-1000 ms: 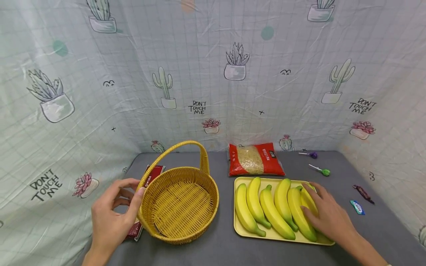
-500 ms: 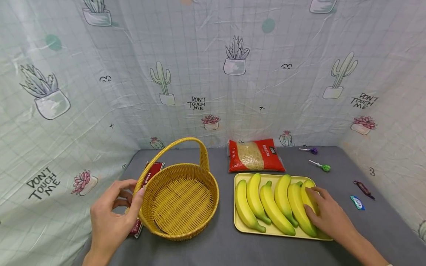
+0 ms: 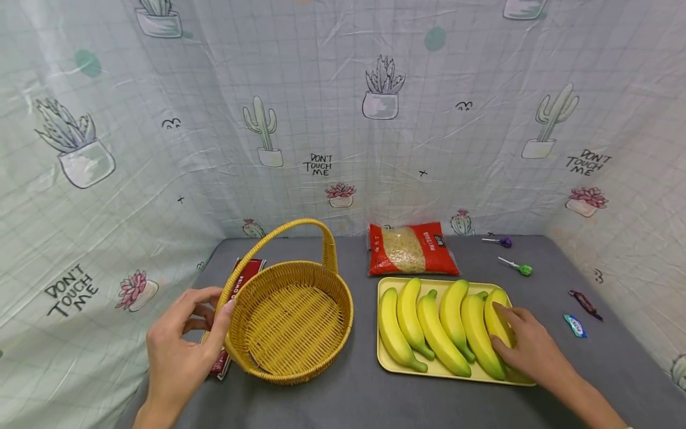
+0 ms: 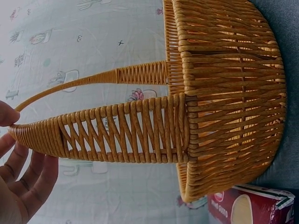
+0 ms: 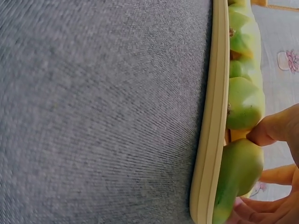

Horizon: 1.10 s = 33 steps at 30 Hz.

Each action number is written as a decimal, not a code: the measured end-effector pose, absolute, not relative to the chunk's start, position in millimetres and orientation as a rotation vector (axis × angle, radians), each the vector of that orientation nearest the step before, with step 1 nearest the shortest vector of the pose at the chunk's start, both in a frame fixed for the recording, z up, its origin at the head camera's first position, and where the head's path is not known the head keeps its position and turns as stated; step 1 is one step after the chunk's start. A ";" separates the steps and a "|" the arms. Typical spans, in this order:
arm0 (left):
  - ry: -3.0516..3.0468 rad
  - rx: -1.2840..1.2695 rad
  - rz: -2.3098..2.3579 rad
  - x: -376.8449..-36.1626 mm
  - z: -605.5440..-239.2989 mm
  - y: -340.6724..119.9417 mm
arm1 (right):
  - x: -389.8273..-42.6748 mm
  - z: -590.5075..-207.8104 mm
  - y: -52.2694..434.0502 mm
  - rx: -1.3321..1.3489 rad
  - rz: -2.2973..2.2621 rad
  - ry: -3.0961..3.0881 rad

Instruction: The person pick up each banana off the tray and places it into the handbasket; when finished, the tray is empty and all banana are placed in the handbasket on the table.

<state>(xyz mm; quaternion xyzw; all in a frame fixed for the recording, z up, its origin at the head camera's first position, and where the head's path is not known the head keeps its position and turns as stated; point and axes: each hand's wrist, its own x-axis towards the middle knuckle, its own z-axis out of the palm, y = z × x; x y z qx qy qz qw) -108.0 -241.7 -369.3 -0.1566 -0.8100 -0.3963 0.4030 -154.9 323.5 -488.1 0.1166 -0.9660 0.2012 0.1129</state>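
My left hand pinches the arched handle of a yellow woven basket, thumb on the near side and fingers behind. The basket stands on the grey tabletop with nothing inside. To its right, several yellow-green bananas lie side by side on a pale yellow tray. My right hand grips the rightmost banana. In the right wrist view its thumb sits between that banana and its neighbour, with fingers around the far side. The banana is still within the tray.
Behind the tray lies a red bag with a see-through window. A dark red packet is partly hidden by the basket. On the right are a purple lollipop, a green lollipop, a brown-wrapped candy and a small blue-white packet.
The head view has tilted down slightly, so the scene sits higher. My right hand's fingers have settled around the rightmost banana. My left hand keeps its hold on the handle.
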 end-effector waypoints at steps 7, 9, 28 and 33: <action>-2.060 -0.387 -1.003 -107.9 -372.8 -244.2 | -155.8 -485.5 321.3 0.227 0.628 -2.891; -2.059 -0.383 -1.004 -107.7 -373.2 -244.1 | -156.5 -484.1 319.9 0.190 0.631 -2.904; -2.057 -0.383 -0.979 -108.3 -370.8 -243.4 | -157.4 -482.7 321.4 0.130 0.593 -2.795; -2.079 -0.375 -0.988 -107.1 -369.8 -244.1 | -157.6 -480.1 322.7 0.157 0.567 -2.722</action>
